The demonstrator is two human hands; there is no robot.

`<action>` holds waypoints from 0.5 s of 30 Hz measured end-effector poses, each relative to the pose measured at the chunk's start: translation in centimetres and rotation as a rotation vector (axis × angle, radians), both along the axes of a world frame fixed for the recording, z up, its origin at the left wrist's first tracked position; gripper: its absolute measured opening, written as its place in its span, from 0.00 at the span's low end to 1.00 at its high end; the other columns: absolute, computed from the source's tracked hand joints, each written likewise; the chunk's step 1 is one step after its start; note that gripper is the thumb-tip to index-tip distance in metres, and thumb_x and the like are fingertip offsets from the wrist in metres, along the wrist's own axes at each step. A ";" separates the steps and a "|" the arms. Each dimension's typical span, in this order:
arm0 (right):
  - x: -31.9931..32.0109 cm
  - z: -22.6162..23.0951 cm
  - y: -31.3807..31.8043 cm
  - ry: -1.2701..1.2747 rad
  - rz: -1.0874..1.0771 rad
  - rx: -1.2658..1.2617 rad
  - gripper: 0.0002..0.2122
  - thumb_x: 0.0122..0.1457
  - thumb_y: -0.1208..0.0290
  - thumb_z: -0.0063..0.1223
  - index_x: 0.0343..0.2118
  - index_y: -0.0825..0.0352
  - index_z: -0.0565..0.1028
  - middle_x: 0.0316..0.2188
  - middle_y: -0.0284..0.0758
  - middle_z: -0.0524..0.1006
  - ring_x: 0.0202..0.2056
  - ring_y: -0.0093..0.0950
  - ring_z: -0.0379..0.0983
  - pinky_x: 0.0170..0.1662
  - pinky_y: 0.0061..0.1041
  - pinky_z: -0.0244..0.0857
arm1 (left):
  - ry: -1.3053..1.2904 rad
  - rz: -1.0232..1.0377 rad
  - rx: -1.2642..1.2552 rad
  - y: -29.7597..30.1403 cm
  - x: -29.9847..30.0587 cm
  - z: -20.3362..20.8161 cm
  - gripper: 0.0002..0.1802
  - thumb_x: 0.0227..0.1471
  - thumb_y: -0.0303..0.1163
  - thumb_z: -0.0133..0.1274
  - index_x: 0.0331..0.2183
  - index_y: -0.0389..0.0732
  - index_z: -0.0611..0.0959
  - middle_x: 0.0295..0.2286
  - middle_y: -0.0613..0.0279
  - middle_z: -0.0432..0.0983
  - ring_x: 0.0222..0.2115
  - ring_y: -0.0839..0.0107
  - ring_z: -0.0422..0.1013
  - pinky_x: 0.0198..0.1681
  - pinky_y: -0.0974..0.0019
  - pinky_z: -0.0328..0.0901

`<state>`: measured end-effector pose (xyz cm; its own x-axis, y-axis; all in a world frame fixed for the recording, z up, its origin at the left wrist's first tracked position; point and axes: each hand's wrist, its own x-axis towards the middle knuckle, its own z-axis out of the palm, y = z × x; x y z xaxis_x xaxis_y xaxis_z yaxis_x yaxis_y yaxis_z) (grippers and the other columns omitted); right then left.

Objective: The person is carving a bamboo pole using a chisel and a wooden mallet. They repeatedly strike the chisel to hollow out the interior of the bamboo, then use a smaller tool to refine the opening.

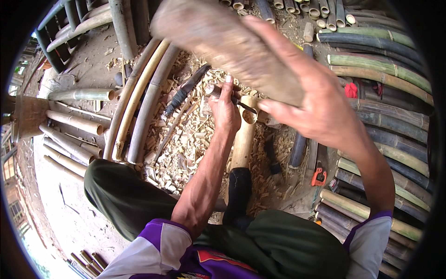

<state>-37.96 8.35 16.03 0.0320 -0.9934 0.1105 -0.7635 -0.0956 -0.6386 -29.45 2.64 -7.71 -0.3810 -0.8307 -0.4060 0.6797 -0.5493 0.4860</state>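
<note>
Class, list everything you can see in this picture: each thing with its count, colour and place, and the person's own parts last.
Wooden mallet: one, brown, raised in the right hand.
Chisel: one, dark blade, held on the pole's end.
Bamboo pole: one, pale, between the legs.
Knife: one, dark, on the shavings.
Shavings: many, pale, on the ground.
Bamboo stack: many, green and dark, right side.
Cut tubes: several, tan, left side.
Left hand: grips the chisel.
Right hand: grips the mallet.
</note>
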 end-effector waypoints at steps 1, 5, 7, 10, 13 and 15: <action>0.2 -1.0 -0.7 0.124 0.037 0.022 0.44 0.49 0.76 0.63 0.70 0.51 0.54 0.51 0.43 0.71 0.48 0.34 0.75 0.53 0.33 0.71 | 0.007 -0.035 -0.039 0.1 0.4 -0.5 0.16 0.57 0.36 0.61 0.39 0.37 0.74 0.33 0.58 0.74 0.30 0.71 0.70 0.34 0.65 0.68; 1.9 -3.2 -1.7 0.835 0.153 0.261 0.41 0.51 0.74 0.62 0.68 0.43 0.58 0.31 0.36 0.73 0.25 0.27 0.76 0.31 0.34 0.75 | -0.088 -0.081 -0.107 1.9 0.1 -1.5 0.27 0.62 0.40 0.54 0.55 0.35 0.67 0.46 0.53 0.71 0.42 0.63 0.74 0.42 0.60 0.77; 1.7 -1.5 -2.5 0.707 0.205 0.098 0.37 0.53 0.74 0.60 0.67 0.43 0.61 0.27 0.36 0.70 0.22 0.27 0.71 0.26 0.32 0.69 | -0.224 -0.289 -0.178 0.9 0.0 -2.5 0.26 0.62 0.40 0.52 0.54 0.35 0.67 0.45 0.53 0.71 0.43 0.65 0.73 0.42 0.62 0.75; 3.1 0.6 -4.5 0.583 0.168 0.283 0.37 0.54 0.72 0.60 0.68 0.43 0.60 0.27 0.35 0.70 0.23 0.29 0.70 0.26 0.30 0.69 | -0.271 -0.214 -0.237 1.0 0.8 0.3 0.29 0.58 0.37 0.56 0.56 0.36 0.67 0.48 0.52 0.70 0.47 0.64 0.70 0.50 0.60 0.70; 2.5 -1.0 -2.3 0.292 0.082 0.188 0.40 0.53 0.70 0.60 0.69 0.43 0.56 0.30 0.37 0.72 0.26 0.33 0.73 0.31 0.36 0.71 | -0.269 -0.319 -0.365 1.4 1.2 0.8 0.28 0.57 0.37 0.56 0.54 0.36 0.68 0.49 0.52 0.70 0.47 0.64 0.69 0.52 0.59 0.69; 1.4 -1.7 -1.3 0.364 0.083 0.307 0.42 0.51 0.72 0.60 0.69 0.43 0.54 0.32 0.39 0.73 0.30 0.37 0.75 0.35 0.40 0.73 | -0.219 -0.442 -0.203 2.2 1.1 0.7 0.27 0.58 0.39 0.55 0.53 0.35 0.68 0.48 0.54 0.70 0.46 0.64 0.69 0.49 0.61 0.69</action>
